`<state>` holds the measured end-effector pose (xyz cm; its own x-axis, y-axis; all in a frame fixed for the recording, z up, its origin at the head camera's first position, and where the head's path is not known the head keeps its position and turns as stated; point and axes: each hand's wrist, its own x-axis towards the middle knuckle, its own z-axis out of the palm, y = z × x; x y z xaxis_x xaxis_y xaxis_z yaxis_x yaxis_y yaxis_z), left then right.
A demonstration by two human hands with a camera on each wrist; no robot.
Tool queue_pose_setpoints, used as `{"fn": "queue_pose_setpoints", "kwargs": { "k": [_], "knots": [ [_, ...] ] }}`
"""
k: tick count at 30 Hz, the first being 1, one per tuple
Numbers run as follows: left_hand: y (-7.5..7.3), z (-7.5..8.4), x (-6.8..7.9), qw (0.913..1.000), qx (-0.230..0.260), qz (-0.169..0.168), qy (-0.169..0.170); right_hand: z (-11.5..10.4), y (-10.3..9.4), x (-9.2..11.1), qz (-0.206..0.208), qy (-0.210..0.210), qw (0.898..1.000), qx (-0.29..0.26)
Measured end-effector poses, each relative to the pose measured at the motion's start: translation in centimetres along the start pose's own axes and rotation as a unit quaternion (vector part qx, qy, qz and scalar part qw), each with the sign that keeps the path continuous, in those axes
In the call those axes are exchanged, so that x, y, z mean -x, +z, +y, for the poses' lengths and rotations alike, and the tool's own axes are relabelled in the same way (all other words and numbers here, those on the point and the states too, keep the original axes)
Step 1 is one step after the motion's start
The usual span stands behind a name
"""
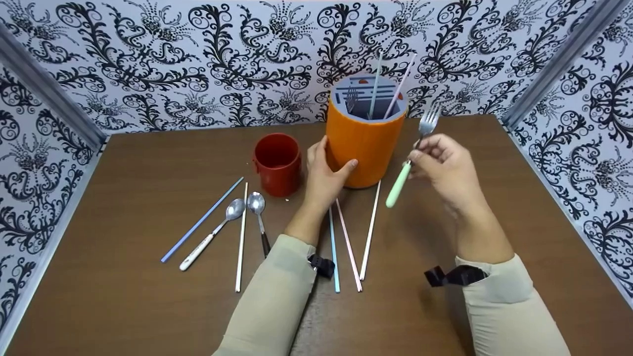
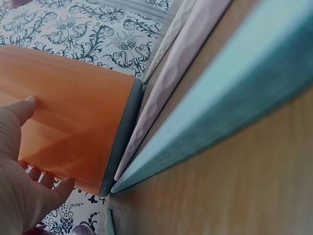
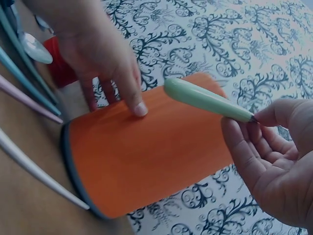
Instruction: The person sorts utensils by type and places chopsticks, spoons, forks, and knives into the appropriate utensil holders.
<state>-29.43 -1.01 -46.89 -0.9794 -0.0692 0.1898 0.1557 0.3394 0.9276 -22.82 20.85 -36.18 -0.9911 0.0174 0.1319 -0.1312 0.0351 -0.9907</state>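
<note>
In the head view, my right hand pinches a fork at the neck between thumb and fingers. The tines point up and the pale green handle hangs down, beside the orange utensil holder. My left hand grips that holder low on its left side, thumb across the front; the left wrist view shows the fingers spread around its wall. Standing upright, the holder has a grey slotted top. From it rise a green chopstick, a pink chopstick and another fork's tines.
Left of the holder stands a red cup. Two spoons, one white-handled, one dark-handled, lie near a blue chopstick and a white one. More chopsticks lie before the holder. Patterned walls enclose the table.
</note>
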Motion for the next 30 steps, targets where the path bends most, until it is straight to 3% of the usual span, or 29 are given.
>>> {"fn": "queue_pose_setpoints", "kwargs": {
  "k": [6, 21, 30],
  "knots": [
    [0.1, 0.0, 0.0, 1.0, 0.004, 0.001, 0.003, -2.1, 0.5, -0.7, 0.03, -0.046, 0.996, -0.067],
    [0.1, 0.0, 0.1, 0.9997, -0.006, 0.016, 0.018, -5.1, 2.9, -3.2, 0.115, -0.116, 0.979, -0.121],
    [0.0, 0.1, 0.1, 0.9999, 0.004, 0.007, 0.009, -5.7, 4.5, -4.8, 0.16, -0.165, 0.959, -0.168]
  ]
}}
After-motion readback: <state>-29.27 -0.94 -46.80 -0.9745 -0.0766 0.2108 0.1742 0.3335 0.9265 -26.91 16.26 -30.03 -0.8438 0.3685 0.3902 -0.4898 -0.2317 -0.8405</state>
